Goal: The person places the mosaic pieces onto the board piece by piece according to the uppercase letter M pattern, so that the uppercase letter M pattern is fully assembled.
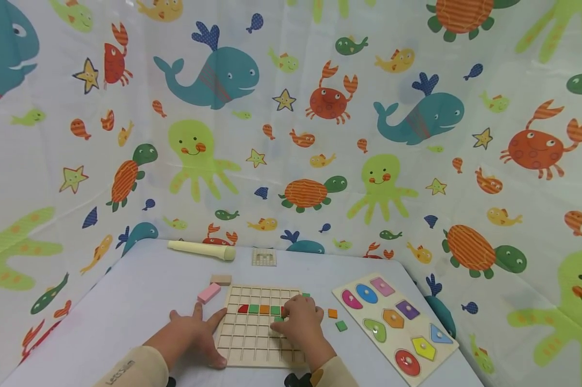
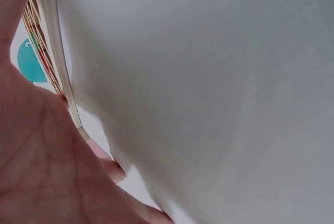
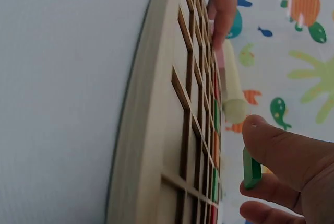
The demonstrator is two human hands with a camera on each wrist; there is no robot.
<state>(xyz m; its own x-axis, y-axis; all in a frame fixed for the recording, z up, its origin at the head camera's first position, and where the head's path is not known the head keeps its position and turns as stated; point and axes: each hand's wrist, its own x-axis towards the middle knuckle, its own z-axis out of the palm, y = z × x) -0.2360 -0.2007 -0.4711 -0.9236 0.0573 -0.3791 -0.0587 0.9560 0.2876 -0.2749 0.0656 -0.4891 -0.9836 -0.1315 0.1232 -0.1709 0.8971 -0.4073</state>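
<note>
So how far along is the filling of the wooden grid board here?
Barely begun: the grid board has one partial row of red, green and orange tiles. The right hand pinches a green tile over the board while the left hand steadies its edge. Most cells stay empty; loose tiles wait beside it.

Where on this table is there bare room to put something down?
The widest bare patch of table lies left of the grid board, below the cream tube and beside the pink block. A narrower strip runs behind the board. It is crowded on the right, where loose tiles sit between the board and the shape puzzle.
</note>
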